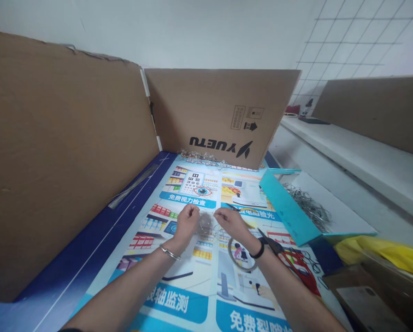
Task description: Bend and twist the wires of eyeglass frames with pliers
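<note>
My left hand (187,222) is closed in a pinch above the printed sheet (211,258), with a metal bangle on its wrist. Facing it, my right hand (233,222) also pinches, with a dark band at its wrist. In the small gap between them is a blurred, see-through grey bundle (205,225), perhaps fine wire; what the fingertips hold is too small to make out. Yellow-handled pliers (248,211) lie just beyond my right hand. Dark-bladed scissors (274,243) rest beside my right forearm, and a round grey coil (231,251) lies partly under that wrist.
A teal box (286,210) at the right holds a heap of tangled wire pieces (308,207). Small loops (313,265) lie in front of it. Cardboard panels (199,106) wall the back and left. More wire scraps (199,155) line the back. A yellow bag (382,253) sits front right.
</note>
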Demonstrator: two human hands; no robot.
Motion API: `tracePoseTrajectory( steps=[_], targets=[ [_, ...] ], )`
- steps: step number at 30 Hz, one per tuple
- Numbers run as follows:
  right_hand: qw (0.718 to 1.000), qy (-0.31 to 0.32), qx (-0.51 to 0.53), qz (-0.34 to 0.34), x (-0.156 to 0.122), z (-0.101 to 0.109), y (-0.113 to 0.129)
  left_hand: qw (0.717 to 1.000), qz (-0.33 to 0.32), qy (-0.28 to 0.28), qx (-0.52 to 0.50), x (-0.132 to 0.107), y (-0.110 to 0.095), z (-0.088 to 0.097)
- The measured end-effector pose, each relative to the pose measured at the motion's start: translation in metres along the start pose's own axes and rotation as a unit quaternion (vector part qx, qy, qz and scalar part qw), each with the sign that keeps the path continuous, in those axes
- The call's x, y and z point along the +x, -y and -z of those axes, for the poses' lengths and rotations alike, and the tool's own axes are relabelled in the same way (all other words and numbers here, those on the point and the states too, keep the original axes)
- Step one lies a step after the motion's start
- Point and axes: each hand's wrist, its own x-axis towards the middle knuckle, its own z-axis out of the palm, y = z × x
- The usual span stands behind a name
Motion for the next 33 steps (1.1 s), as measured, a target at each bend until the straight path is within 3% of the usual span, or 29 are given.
tracePoseTrajectory(
  steps=[7,13,23,33],
  targets=[
    [1.000,-0.008,-0.013,-0.014,0.0011,0.0008,-0.0021,0.997,-0.068,0.035,-0.002,-0.0011,-0.0031,0.0010],
    [1.000,-0.006,-0.027,-0.010,0.0008,0.0024,-0.0001,0.993,-0.046,0.105,-0.026,0.0048,0.0016,0.0045],
    [1.000,-0.004,-0.030,-0.005,0.0006,0.0027,0.0038,0.997,-0.038,0.051,-0.036,0.0016,0.0049,0.0016],
    [0.999,-0.011,-0.043,-0.005,0.0000,0.0032,0.0036,0.987,-0.100,0.124,-0.023,-0.0020,0.0012,0.0024]
  ],
)
